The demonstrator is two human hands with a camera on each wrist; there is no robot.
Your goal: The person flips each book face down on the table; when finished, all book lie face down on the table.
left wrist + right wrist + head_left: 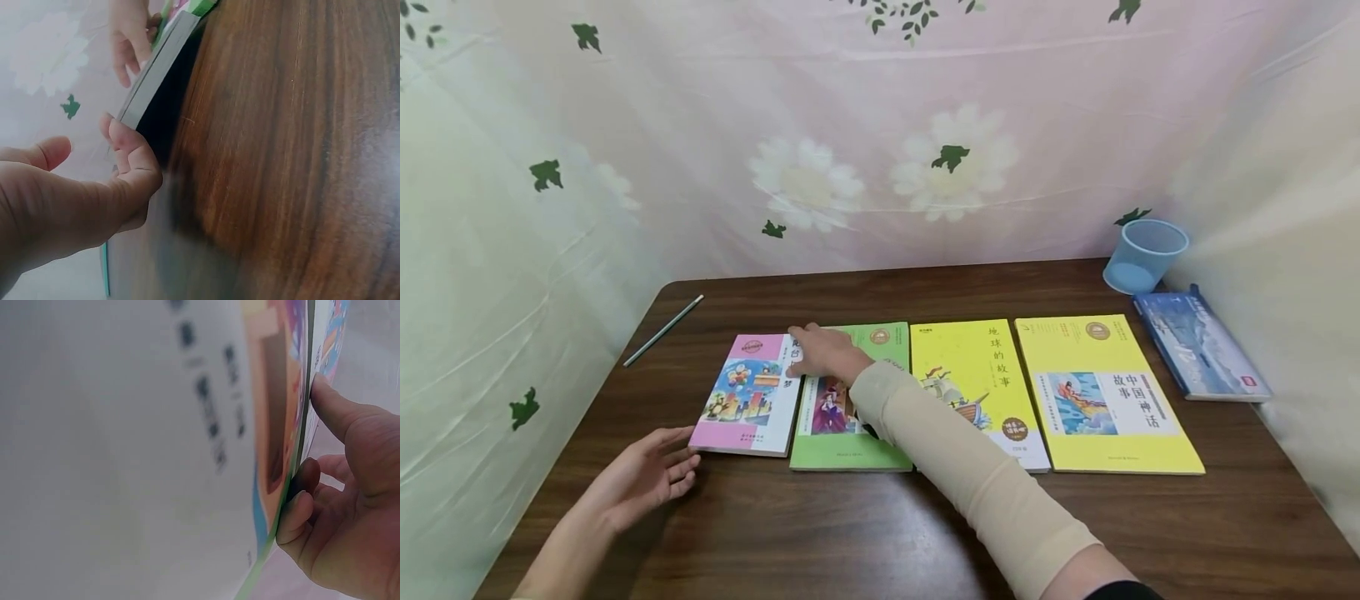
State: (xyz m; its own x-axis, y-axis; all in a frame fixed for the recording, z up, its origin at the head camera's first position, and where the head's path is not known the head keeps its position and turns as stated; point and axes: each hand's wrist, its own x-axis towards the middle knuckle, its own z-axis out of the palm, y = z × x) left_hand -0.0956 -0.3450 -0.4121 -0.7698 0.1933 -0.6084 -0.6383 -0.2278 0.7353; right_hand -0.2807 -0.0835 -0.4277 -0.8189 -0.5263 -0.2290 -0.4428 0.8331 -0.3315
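A pink and white book (747, 392) with a picture on its cover lies flat at the left end of a row. My left hand (643, 479) is at its lower left corner; in the left wrist view its fingertips touch the grey-looking book edge (164, 65), with the thumb apart. Across the top right part of the pink book reaches my right hand (829, 350), thumb resting on the cover. In the right wrist view its other fingers are beside the edge of the green book (265, 556). The sleeved right forearm partly hides the green book (850, 454) and a yellow book (951, 342).
Another yellow book (1112, 350) lies at the row's right end. Beyond it are a blue book (1202, 346) and a light blue cup (1142, 257). A thin pencil-like stick (662, 331) lies on the wooden table (760, 533) at the back left. Patterned cloth (880, 225) surrounds the table's back and sides.
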